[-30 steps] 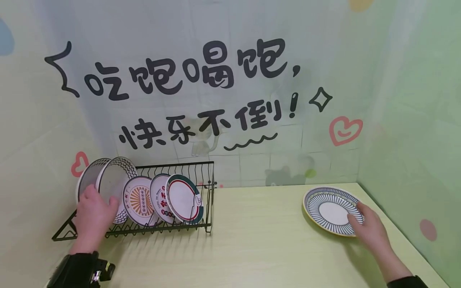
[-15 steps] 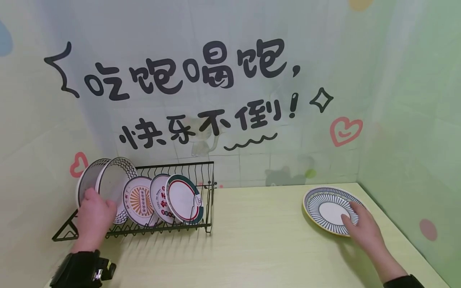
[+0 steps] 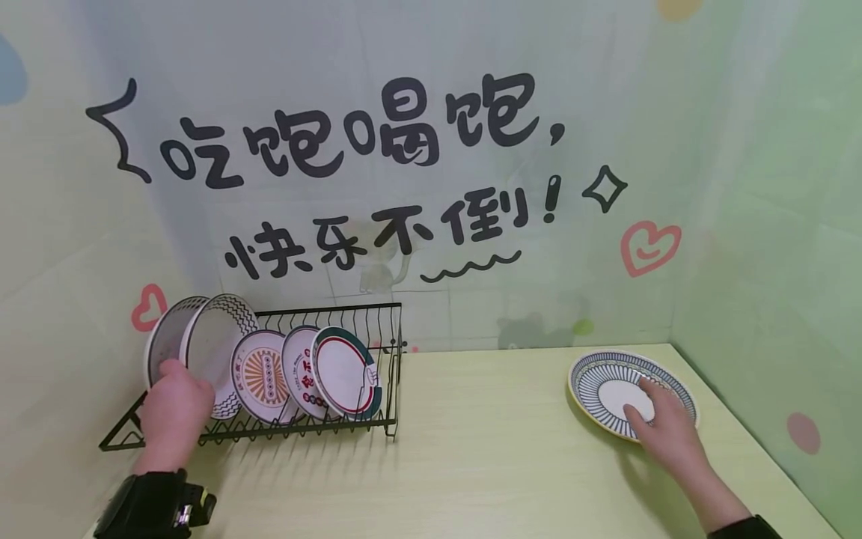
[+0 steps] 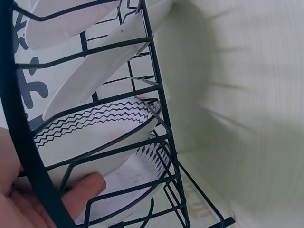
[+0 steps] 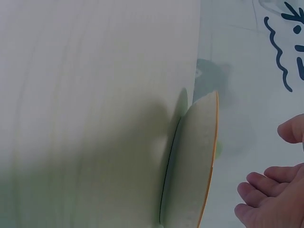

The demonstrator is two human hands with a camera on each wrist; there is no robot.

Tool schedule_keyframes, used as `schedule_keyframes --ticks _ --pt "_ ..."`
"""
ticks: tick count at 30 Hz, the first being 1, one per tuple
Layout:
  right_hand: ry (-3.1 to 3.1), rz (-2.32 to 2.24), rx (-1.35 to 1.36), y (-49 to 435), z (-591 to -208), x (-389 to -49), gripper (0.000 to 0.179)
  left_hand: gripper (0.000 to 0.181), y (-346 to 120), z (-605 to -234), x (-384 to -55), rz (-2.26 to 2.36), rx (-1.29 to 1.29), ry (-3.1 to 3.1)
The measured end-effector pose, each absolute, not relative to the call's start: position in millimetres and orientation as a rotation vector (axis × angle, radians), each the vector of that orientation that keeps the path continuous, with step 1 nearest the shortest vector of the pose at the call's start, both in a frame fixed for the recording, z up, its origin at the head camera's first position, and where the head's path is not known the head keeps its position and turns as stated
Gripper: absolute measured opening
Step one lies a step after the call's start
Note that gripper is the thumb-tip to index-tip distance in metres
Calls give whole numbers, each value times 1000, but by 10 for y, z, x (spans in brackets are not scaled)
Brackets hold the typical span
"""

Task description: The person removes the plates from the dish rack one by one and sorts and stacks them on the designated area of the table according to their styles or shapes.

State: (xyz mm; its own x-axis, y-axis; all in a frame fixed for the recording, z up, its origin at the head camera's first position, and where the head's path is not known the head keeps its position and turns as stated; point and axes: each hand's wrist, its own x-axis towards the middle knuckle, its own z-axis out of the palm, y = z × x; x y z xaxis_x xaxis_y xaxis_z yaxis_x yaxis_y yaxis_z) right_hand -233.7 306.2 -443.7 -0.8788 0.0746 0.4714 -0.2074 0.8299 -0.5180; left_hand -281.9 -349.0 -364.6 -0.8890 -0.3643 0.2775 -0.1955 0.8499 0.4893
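Note:
My left hand is at the left end of a black wire dish rack. It pinches the near edge of a white bowl with a black zigzag band, which stands on its side. In the left wrist view, a fingertip reaches between that bowl and a second bowl; the thumb is partly hidden. My right hand hovers over the near right part of a blue-and-white striped plate. Its fingers are relaxed and apart from the plate in the right wrist view.
Three smaller plates lean in the rack to the right of the bowls: one with an orange sunburst, one with red lettering, one with a green rim. A pale wooden table meets printed walls behind and on the right.
The right hand has slid left over the striped plate, from its right edge towards its middle. My left hand has shifted slightly at the bowl, its thumb drawing in. Bowls and plates stay put.

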Motion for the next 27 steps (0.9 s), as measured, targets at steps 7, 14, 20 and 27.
schedule_keyframes --ticks 7,14,20,27 --pt "-2577 762 138 2950 -4417 -2329 54 35 -3473 -3637 -2831 -632 429 -2675" --pt "-2540 750 193 2865 -4428 -2333 56 33 -3465 -3670 -2836 -607 400 -2650" --pt "-2498 731 232 2822 -4435 -2336 55 34 -3449 -3683 -2827 -593 370 -2647" --pt "-2475 733 255 2796 -4439 -2325 55 37 -3418 -3681 -2807 -560 345 -2645"
